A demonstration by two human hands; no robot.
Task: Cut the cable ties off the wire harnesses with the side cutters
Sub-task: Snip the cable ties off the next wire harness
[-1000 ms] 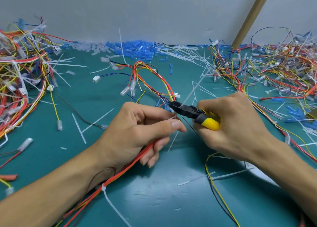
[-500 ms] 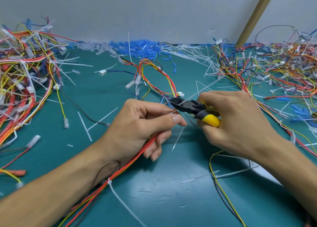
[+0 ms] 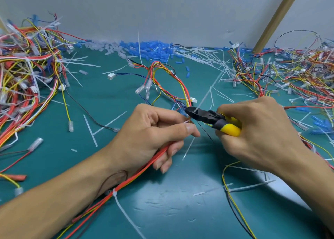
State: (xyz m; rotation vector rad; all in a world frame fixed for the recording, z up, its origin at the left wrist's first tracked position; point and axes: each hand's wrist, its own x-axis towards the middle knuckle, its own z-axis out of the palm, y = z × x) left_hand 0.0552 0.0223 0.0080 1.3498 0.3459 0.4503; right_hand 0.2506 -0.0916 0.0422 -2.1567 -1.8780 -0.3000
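Gripping wire harness [image 3: 159, 154] in fingers of left hand [image 3: 153, 130]; squeezing side cutters [image 3: 207, 116] in fingers of right hand [image 3: 256, 130], nose against cable tie [image 3: 186, 122]. Barely shifted from a second ago: cut judged pending.

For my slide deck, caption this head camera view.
Left hand grips a wire harness; right hand holds side cutters at its cable tie.

Left hand [image 3: 153, 130] and right hand [image 3: 258, 130], both bare.
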